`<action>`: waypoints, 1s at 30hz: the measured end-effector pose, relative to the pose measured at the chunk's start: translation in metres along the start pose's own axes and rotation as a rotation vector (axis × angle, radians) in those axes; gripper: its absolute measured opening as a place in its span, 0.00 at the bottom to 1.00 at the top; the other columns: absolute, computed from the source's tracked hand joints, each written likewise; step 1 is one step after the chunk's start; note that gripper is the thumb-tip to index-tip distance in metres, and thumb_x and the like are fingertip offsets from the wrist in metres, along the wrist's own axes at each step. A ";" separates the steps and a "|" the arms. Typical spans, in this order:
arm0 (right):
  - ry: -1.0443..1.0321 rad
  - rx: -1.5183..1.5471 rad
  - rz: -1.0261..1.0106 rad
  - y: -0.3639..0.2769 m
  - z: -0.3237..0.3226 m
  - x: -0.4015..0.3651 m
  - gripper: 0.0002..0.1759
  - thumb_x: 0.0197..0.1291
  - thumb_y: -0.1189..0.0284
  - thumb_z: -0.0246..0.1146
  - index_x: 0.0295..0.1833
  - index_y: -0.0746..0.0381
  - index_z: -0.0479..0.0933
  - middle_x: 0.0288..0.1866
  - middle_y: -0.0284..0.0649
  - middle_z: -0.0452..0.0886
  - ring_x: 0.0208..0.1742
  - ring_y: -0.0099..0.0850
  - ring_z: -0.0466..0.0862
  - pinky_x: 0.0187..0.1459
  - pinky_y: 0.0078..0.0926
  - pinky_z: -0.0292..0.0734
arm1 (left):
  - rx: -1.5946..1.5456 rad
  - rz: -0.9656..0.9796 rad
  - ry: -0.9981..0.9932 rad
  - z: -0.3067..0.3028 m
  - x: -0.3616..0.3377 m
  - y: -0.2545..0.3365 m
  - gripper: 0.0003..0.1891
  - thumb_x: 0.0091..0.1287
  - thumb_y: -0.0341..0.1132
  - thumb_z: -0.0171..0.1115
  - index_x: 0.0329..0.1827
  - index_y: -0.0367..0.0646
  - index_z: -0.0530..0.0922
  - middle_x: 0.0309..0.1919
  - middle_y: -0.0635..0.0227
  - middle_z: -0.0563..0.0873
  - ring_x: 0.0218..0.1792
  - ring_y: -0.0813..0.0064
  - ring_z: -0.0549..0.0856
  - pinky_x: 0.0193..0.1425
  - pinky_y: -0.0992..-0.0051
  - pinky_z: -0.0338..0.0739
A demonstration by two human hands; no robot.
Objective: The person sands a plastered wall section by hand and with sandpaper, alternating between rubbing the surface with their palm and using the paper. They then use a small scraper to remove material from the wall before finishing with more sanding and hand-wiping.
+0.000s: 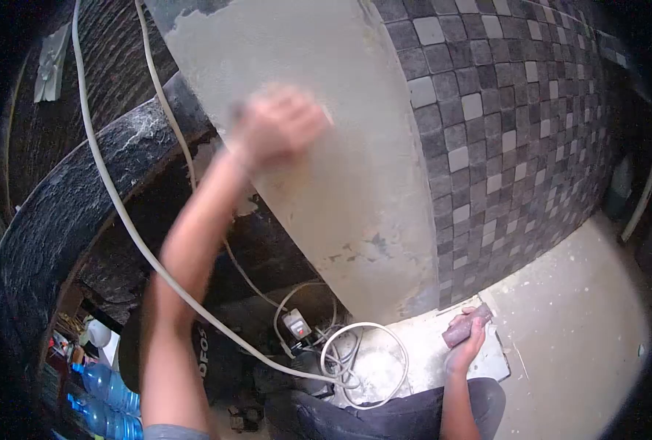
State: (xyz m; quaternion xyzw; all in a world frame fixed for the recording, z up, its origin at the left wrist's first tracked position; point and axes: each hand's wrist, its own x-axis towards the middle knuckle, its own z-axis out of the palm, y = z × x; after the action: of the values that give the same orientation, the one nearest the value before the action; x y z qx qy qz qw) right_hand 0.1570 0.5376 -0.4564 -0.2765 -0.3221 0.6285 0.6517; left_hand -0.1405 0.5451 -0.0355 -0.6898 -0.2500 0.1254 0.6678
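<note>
Blurred by motion, my left hand (286, 125) is closed in a fist-like grip against the smooth grey plastered strip (341, 191) of wall. A dark bit shows at one side of this fist and a pale edge at the other, but what it holds is too smeared to name. Lower right, over my knee, my right hand (467, 352) is closed around a reddish-brown block (464, 330) with a dusty, rough-looking surface. That block is held away from the wall.
Grey mosaic tiles (502, 139) cover the wall beside the plaster. A white cable (132, 227) crosses in front of my left arm, and coiled cable lies near a white switch box (296, 323). A dark curved ledge (84, 176) and blue water bottles (106, 385) are at left.
</note>
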 end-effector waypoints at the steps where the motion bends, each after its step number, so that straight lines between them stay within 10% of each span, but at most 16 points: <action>1: 0.006 0.016 0.002 0.003 -0.002 0.001 0.21 0.76 0.57 0.47 0.53 0.64 0.73 0.33 0.39 0.77 0.37 0.28 0.76 0.44 0.26 0.71 | 0.038 -0.098 0.017 -0.010 0.008 -0.046 0.05 0.60 0.35 0.63 0.38 0.53 0.81 0.35 0.75 0.84 0.41 0.72 0.85 0.41 0.70 0.81; 5: -0.008 0.010 0.026 0.007 0.004 0.002 0.22 0.76 0.55 0.47 0.52 0.64 0.73 0.33 0.38 0.77 0.35 0.26 0.75 0.42 0.25 0.71 | -0.026 -0.223 0.033 0.000 0.002 -0.018 0.04 0.60 0.35 0.64 0.37 0.54 0.81 0.33 0.76 0.84 0.39 0.73 0.85 0.39 0.70 0.81; 12: -0.143 -0.071 -0.123 0.019 -0.002 -0.009 0.19 0.77 0.59 0.50 0.52 0.64 0.74 0.34 0.37 0.77 0.36 0.25 0.78 0.42 0.24 0.73 | -0.754 -0.023 -0.111 -0.023 -0.067 0.258 0.07 0.58 0.37 0.61 0.36 0.47 0.77 0.32 0.72 0.77 0.37 0.74 0.79 0.41 0.72 0.71; 16: -0.106 -0.031 -0.079 0.038 -0.007 0.000 0.19 0.78 0.58 0.51 0.53 0.63 0.74 0.34 0.36 0.77 0.34 0.23 0.77 0.38 0.21 0.72 | -0.676 -0.480 -0.171 -0.095 -0.122 0.259 0.11 0.53 0.35 0.67 0.40 0.48 0.82 0.31 0.74 0.79 0.35 0.75 0.80 0.37 0.72 0.70; 23: -0.143 -0.187 -0.034 0.072 -0.012 -0.004 0.15 0.77 0.61 0.52 0.52 0.62 0.76 0.32 0.32 0.75 0.32 0.21 0.75 0.37 0.21 0.71 | -0.584 -0.805 -0.350 -0.194 -0.153 0.209 0.11 0.59 0.33 0.68 0.25 0.48 0.72 0.23 0.69 0.71 0.29 0.65 0.77 0.33 0.64 0.67; 30: -0.008 -0.478 -0.071 0.105 -0.040 0.001 0.19 0.74 0.58 0.55 0.51 0.64 0.78 0.30 0.36 0.80 0.32 0.29 0.80 0.39 0.32 0.76 | -0.499 -0.926 -0.110 -0.222 -0.140 0.198 0.12 0.54 0.33 0.71 0.24 0.47 0.73 0.24 0.68 0.72 0.29 0.63 0.75 0.35 0.63 0.67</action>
State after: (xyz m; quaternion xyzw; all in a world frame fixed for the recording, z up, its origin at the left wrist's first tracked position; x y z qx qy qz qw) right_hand 0.1201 0.5463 -0.5621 -0.4088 -0.4740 0.5122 0.5881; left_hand -0.1103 0.2861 -0.2359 -0.6377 -0.5853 -0.2102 0.4546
